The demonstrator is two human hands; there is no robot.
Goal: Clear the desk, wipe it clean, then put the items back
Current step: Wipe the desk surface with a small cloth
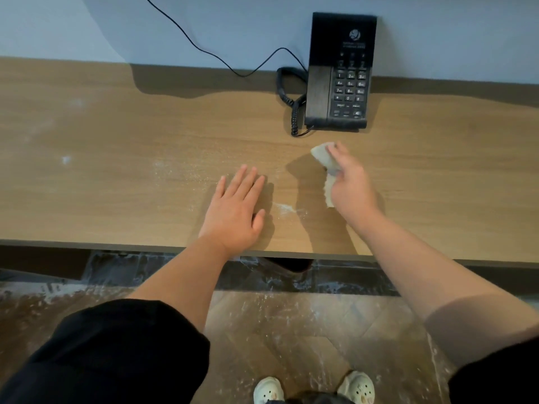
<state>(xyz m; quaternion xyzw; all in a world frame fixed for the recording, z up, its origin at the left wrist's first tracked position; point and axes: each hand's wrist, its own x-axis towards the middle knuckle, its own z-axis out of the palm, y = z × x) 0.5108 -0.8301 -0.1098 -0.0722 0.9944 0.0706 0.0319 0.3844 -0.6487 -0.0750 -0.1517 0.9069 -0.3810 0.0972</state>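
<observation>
A wooden desk runs across the view, with white dusty smears on its left part and near its front edge. My left hand lies flat on the desk with straight fingers, close to the front edge. To its right, my right hand grips a crumpled white cloth, held just over the desk. A black desk phone stands at the back against the wall, behind the cloth.
The phone's coiled cord lies to its left, and a thin black cable climbs the wall. Below the desk edge is a wooden floor streaked with white dust, and my two light shoes.
</observation>
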